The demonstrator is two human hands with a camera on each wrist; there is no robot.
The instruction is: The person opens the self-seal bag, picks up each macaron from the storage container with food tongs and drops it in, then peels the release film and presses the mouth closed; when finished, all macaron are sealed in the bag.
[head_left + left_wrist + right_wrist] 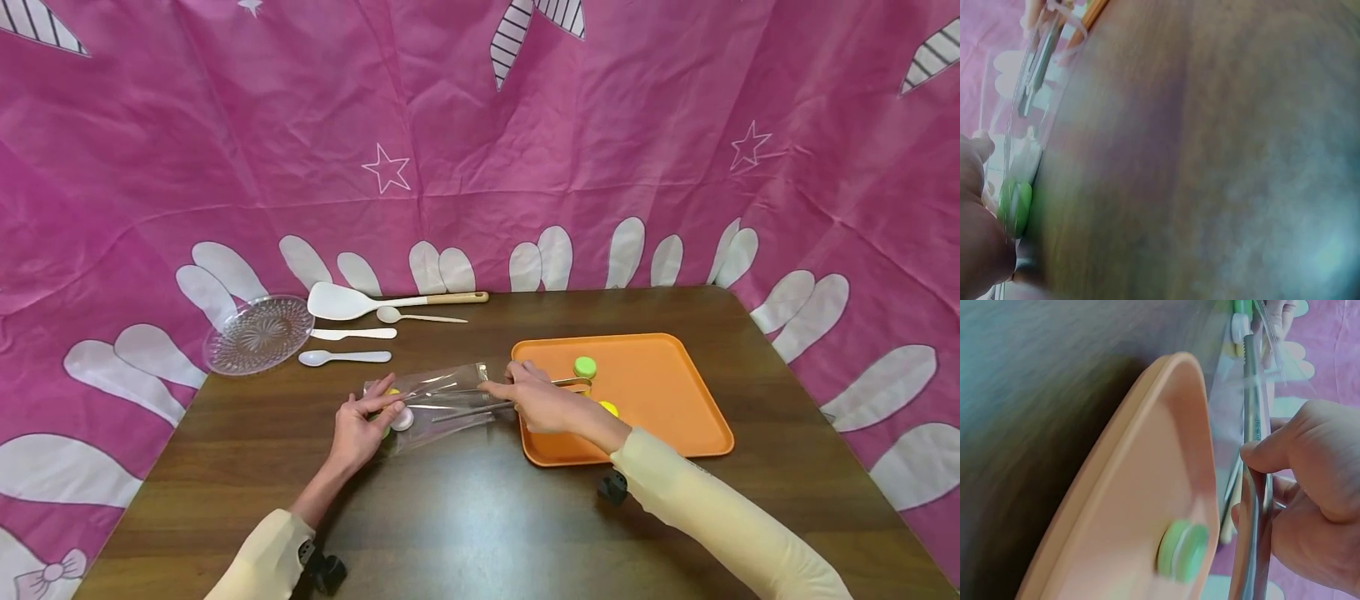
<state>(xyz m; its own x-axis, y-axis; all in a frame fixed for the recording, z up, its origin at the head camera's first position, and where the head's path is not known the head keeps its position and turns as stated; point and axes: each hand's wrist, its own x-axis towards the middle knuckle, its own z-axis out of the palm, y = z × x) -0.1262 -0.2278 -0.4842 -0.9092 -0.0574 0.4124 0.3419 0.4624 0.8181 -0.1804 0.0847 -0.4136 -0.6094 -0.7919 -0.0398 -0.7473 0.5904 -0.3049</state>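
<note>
My left hand (pixel 358 432) pinches a clear plastic bag (pixel 457 382) lying on the table. Inside, close to those fingers, are a white macaron (pixel 402 419), a yellow one (pixel 393 391), partly covered, and a green macaron (pixel 1015 209). From the other side, my right hand (pixel 546 402) grips metal tongs (pixel 1252 406) between thumb and fingers. The tongs' tips reach into the bag's mouth, with no macaron visible between them. Beneath the right hand lies the orange tray (pixel 660 398), holding a green macaron (pixel 585 367) and a yellow macaron (pixel 609 408) partly hidden by the forearm.
At the back left are a clear patterned plate (pixel 258 335), a white spatula (pixel 341 302) with a wooden handle, a thin spoon (pixel 388 315), a white knife (pixel 352 333) and a white spoon (pixel 318 357). A pink curtain (pixel 450 133) hangs along the table's back edge.
</note>
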